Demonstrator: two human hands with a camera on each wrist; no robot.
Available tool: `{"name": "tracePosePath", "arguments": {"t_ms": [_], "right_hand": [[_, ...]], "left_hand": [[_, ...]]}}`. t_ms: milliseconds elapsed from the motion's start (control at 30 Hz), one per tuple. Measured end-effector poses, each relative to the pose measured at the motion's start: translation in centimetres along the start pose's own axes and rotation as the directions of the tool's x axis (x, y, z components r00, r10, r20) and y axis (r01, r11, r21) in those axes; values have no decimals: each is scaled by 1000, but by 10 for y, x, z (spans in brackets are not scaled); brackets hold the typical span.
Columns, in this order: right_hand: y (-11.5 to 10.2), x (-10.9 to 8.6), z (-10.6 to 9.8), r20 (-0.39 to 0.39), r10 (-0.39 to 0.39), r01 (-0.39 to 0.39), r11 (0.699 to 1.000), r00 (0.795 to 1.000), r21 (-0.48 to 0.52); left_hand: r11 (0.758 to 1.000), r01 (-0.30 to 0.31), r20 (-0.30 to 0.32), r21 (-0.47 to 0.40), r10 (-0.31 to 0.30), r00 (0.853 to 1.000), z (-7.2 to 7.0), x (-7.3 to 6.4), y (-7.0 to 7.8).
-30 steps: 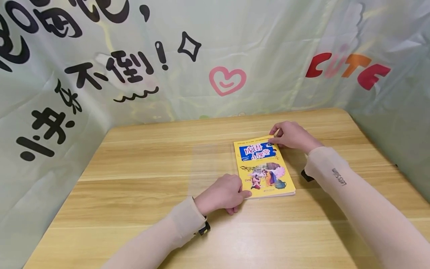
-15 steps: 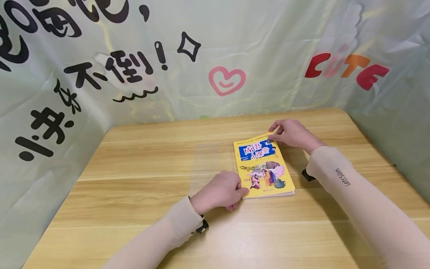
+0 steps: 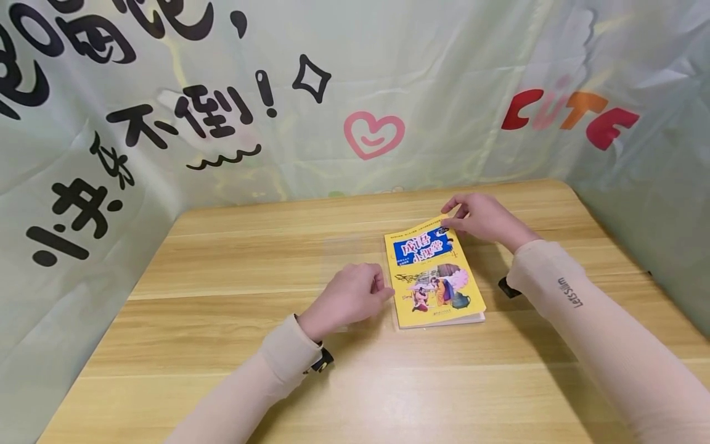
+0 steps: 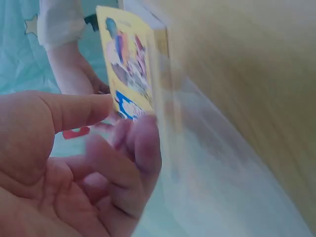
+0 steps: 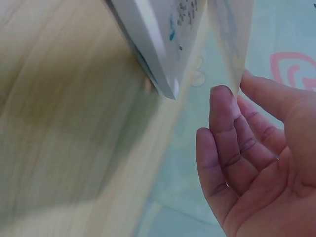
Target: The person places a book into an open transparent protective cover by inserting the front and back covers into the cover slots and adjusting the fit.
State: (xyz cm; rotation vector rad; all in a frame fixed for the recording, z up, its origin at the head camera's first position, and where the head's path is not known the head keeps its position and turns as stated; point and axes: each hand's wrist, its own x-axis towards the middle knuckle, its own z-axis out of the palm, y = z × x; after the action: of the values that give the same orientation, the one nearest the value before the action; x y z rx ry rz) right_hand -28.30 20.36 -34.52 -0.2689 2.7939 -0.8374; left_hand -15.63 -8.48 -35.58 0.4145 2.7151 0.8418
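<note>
A yellow book (image 3: 432, 290) with a blue title panel and a colourful drawing lies on the table. Its front cover is lifted at the far right corner, where my right hand (image 3: 484, 217) pinches it between thumb and fingers. The right wrist view shows the raised cover (image 5: 232, 34) standing apart from the printed pages (image 5: 163, 44). Beside the book's left edge is my left hand (image 3: 350, 295), fingers loosely bent and nothing between them; its thumb tip overlaps the edge in the head view. A clear plastic sheet (image 4: 217, 158) extends from under the book's spine side to the left.
The wooden table (image 3: 222, 296) carries the book right of its middle. Behind and at both sides hangs a pale printed cloth (image 3: 444, 92) with black lettering, a pink heart and the word CUTE. A black strap (image 3: 322, 359) shows at the left wrist.
My left hand has let go of the book's near left corner and moved up and left along the edge. My right hand has raised the cover's far corner higher.
</note>
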Motion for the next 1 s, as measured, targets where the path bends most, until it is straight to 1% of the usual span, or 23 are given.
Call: {"name": "tracePosePath", "arguments": {"t_ms": [100, 233, 333, 433, 533, 633, 800, 1000], "right_hand": [[-2, -1, -1, 2, -1, 1, 1000, 1000, 12], [-3, -2, -3, 0, -8, 8, 1000, 1000, 24], [-6, -3, -4, -5, -14, 14, 999, 1000, 32], [-9, -5, -6, -7, -21, 22, 999, 1000, 43], [-12, -7, -7, -13, -33, 34, 998, 999, 54], [-15, -9, -7, -24, -47, 49, 997, 999, 58], [-21, -12, -6, -43, -66, 69, 996, 997, 55], [-27, -15, -7, -57, -98, 101, 993, 994, 65]], "left_hand": [[999, 8, -55, 47, -5, 998, -2, 5, -5], [994, 31, -123, 103, -18, 992, -5, 12, -12], [991, 45, -142, 123, -27, 990, -7, 17, -17], [985, 54, -120, 162, -34, 992, -8, 18, -22], [978, 63, -71, 200, -50, 996, -7, 17, -26], [971, 78, -29, 225, -73, 997, -7, 17, -29], [968, 83, -9, 237, -83, 996, -6, 17, -33], [964, 93, 13, 249, -99, 995, -4, 13, -37]]}}
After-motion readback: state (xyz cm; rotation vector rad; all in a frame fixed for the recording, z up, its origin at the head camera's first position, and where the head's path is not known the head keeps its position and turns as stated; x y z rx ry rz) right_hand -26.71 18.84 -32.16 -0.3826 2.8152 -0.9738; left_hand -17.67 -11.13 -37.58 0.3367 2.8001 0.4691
